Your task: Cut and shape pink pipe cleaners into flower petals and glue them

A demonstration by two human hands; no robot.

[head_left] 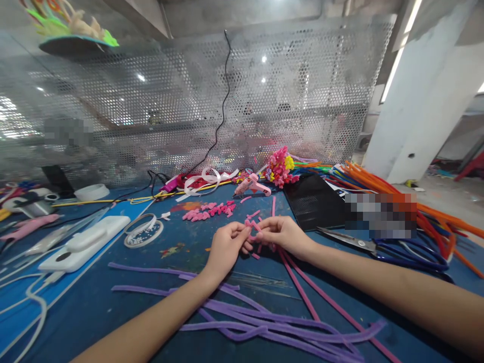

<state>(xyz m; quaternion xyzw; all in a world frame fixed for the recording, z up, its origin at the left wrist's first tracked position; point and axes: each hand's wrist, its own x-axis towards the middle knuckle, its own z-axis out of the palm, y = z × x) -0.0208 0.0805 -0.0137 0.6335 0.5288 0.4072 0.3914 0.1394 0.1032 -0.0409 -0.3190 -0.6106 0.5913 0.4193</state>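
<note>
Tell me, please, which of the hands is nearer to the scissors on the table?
The right hand: it lies just left of the scissors. The left hand is farther left, beyond it, both pinching the pink pipe cleaner.

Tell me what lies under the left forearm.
Purple pipe cleaners lie on the blue mat and pass beneath the left forearm, showing on both sides. The stretch under the arm is covered, so whether anything else lies there cannot be seen.
</note>
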